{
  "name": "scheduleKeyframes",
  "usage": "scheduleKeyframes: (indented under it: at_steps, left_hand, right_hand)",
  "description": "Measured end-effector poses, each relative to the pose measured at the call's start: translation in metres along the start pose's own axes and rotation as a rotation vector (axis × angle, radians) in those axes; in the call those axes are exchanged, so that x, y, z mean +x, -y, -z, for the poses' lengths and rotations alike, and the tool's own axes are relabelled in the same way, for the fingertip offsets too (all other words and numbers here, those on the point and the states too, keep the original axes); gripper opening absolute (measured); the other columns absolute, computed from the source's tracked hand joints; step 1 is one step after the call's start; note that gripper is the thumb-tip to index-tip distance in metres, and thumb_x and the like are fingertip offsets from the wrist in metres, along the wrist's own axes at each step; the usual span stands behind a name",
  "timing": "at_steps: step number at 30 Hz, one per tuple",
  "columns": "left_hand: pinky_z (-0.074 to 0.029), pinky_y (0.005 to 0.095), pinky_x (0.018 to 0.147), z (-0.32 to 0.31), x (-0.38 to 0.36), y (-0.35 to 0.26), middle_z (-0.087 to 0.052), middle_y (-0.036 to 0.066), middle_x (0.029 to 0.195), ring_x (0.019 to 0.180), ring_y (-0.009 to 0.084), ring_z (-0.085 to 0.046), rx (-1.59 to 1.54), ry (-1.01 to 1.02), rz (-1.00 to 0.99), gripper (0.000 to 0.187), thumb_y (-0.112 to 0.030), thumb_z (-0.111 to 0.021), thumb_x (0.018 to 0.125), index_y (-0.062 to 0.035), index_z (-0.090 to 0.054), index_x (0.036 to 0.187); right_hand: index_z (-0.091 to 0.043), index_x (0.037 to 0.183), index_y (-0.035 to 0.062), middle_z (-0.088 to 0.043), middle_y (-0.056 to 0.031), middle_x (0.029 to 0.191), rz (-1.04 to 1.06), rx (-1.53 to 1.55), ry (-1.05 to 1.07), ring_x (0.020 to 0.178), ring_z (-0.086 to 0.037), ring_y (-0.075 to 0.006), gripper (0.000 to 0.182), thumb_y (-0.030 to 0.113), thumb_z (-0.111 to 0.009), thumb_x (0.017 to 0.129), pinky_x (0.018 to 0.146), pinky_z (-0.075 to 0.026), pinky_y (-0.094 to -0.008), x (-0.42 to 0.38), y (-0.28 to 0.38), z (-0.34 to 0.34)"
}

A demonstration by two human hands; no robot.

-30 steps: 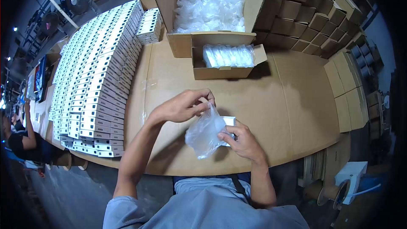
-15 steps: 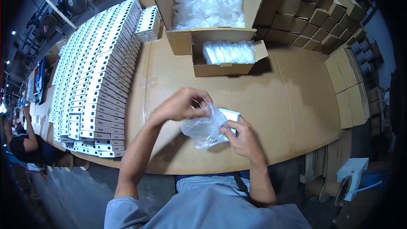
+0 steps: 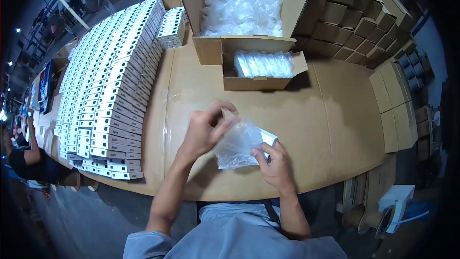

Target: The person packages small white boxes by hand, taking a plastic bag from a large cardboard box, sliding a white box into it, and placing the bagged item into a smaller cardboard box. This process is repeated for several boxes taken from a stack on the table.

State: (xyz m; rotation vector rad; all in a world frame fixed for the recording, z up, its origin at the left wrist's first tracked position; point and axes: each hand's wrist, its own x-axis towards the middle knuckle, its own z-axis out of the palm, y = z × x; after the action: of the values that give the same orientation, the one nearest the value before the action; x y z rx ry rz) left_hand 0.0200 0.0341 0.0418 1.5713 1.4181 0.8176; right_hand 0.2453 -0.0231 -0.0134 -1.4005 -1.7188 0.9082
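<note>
A clear plastic bag (image 3: 235, 146) hangs between my two hands over the cardboard-covered table. My left hand (image 3: 209, 127) pinches the bag's upper left edge, fingers closed on the film. A small white box (image 3: 268, 138) sits at the bag's right side, partly covered by the film. Thumb and fingers of my right hand (image 3: 274, 163) close on the box and the film over it. Beyond my hands, a small open carton (image 3: 256, 84) holds several clear-wrapped packs (image 3: 263, 64).
Stacked white boxes (image 3: 112, 91) fill the table's left side. A large open carton (image 3: 208, 50) of crumpled plastic bags (image 3: 242, 7) stands at the back. Brown cartons (image 3: 347, 17) are piled at back right, more cartons (image 3: 395, 110) at the right edge. Another person (image 3: 31, 158) is at far left.
My left hand has turned more upright and shifted slightly right, stretching the bag's film upward. The right hand keeps its grip on the box. The whole view has shifted a little.
</note>
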Motion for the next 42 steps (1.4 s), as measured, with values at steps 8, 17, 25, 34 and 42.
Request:
scheduleKeyframes:
  at_steps: [8,17,25,34,42]
  left_hand:
    - [-0.049,0.0326,0.099,-0.054,-0.042,0.078,-0.060,0.013,0.129,0.113,0.0196,-0.063,-0.645,-0.162,-0.083,0.064,-0.020,-0.082,0.087,-0.0005,-0.049,0.138]
    - [-0.055,0.0298,0.077,-0.046,-0.054,0.058,-0.074,0.009,0.092,0.084,0.0129,-0.067,-0.318,-0.026,0.042,0.037,-0.015,-0.087,0.080,0.0061,-0.070,0.105]
    - [-0.056,0.0303,0.075,-0.056,-0.055,0.069,-0.076,0.010,0.091,0.082,0.0131,-0.069,-0.318,0.014,0.064,0.035,-0.016,-0.088,0.079,0.0049,-0.073,0.103]
    - [-0.057,0.0312,0.085,-0.052,-0.051,0.069,-0.075,0.012,0.106,0.095,0.0155,-0.070,-0.372,0.020,0.032,0.051,-0.014,-0.088,0.079,0.0073,-0.066,0.120]
    - [-0.055,0.0323,0.091,-0.059,-0.051,0.070,-0.072,0.011,0.114,0.104,0.0153,-0.066,-0.488,0.048,-0.010,0.061,-0.013,-0.085,0.084,0.0061,-0.058,0.135]
  right_hand:
    - [-0.069,0.098,0.0005,-0.063,-0.0172,0.092,-0.028,-0.042,-0.085,0.080,-0.061,-0.0295,0.022,0.022,-0.072,0.095,0.070,-0.048,-0.0396,-0.006,-0.008,-0.017]
    - [-0.037,0.147,0.0014,-0.061,-0.0160,0.119,0.144,0.504,-0.250,0.108,-0.061,-0.0166,0.054,-0.004,-0.058,0.097,0.094,-0.051,-0.0315,0.035,-0.004,0.019]
    - [-0.036,0.121,0.0037,-0.053,-0.0140,0.116,0.236,0.669,-0.169,0.106,-0.061,-0.0168,0.051,-0.012,-0.071,0.088,0.091,-0.055,-0.0300,0.053,0.018,-0.007]
    - [-0.045,0.114,0.0021,-0.056,-0.0077,0.101,0.138,0.520,-0.120,0.092,-0.057,-0.0120,0.035,0.001,-0.072,0.092,0.081,-0.049,-0.0279,0.048,0.010,0.006]
    - [-0.051,0.113,-0.0003,-0.062,-0.0089,0.098,0.077,0.483,-0.006,0.092,-0.061,-0.0127,0.032,0.008,-0.074,0.092,0.081,-0.050,-0.0275,0.055,0.005,0.007]
